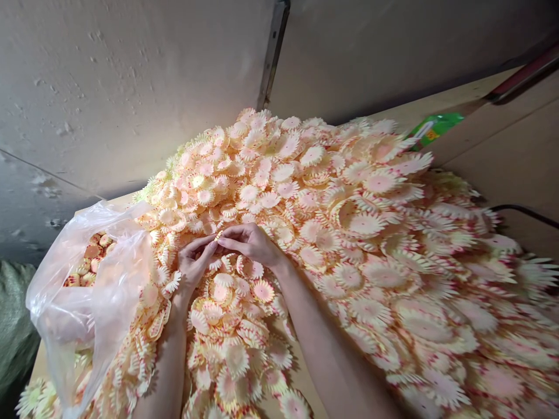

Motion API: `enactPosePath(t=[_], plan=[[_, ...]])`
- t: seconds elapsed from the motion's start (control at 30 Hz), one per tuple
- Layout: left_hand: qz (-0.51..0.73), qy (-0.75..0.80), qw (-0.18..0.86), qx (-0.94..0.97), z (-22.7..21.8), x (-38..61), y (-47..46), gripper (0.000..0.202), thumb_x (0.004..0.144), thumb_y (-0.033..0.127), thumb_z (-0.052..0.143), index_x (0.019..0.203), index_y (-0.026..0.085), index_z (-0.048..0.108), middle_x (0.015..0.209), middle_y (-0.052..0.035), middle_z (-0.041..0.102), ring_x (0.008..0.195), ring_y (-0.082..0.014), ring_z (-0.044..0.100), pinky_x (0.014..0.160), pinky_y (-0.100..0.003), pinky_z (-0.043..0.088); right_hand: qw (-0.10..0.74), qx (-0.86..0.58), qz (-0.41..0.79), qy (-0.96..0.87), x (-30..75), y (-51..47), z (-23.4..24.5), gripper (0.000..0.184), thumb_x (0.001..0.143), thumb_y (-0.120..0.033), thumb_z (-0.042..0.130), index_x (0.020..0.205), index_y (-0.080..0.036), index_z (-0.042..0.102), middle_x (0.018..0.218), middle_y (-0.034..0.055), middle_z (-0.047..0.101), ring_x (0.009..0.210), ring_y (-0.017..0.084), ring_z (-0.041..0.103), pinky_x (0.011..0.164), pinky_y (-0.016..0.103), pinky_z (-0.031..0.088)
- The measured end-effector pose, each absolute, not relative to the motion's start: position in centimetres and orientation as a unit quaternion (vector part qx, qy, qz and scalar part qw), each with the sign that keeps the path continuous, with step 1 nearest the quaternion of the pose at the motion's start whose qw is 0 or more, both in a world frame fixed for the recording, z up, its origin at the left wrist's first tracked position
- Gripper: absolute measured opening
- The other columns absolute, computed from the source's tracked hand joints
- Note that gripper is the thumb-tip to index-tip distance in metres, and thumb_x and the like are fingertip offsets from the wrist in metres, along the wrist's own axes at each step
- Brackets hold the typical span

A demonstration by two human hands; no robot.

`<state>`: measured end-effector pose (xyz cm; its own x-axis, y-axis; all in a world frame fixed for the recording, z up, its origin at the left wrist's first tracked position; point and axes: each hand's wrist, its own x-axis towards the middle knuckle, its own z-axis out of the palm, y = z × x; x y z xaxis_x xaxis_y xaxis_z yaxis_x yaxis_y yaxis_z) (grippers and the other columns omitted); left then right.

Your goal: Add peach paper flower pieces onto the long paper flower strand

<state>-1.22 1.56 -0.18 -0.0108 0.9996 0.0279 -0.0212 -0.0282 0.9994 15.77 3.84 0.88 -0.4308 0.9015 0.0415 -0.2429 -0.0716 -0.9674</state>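
My left hand (195,259) and my right hand (247,241) meet over the near edge of a big heap of fringed flower pieces (312,157). Pinched between the fingertips of both is one small flower piece (218,235), seen edge-on, cream with reddish tips. The loose pieces are pale discs with notched, petal-like rims tinged pink and red. More of them (236,358) lie between my forearms. Left of my left hand sits a translucent plastic bag (117,291), its mouth open, holding several small rolled-up pieces (94,256).
The heap spreads across the wooden table (463,137) and far to the right. A green packet (437,128) lies behind it at the right, and a dark cable (524,212) runs by the right edge. Grey walls (131,75) rise behind. A dark green sack (15,326) stands at far left.
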Motion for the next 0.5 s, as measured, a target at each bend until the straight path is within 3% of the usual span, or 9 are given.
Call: enactPosePath(t=[0.5], plan=[[0.519,0.489,0.494,0.498,-0.40,-1.22,1.61,0.034,0.073,0.039,0.077,0.098,0.017,0.077,0.099,-0.0100,0.076,0.088,-0.0215,0.072,0.085,-0.034,0.058,0.441,-0.320,0.647,-0.534,15.64,3.81,0.85,0.020,0.075,-0.035,0.075,0.083,-0.017,0.076,0.080,0.0049,0.076,0.074,0.017,0.071,0.075,0.034,0.060]])
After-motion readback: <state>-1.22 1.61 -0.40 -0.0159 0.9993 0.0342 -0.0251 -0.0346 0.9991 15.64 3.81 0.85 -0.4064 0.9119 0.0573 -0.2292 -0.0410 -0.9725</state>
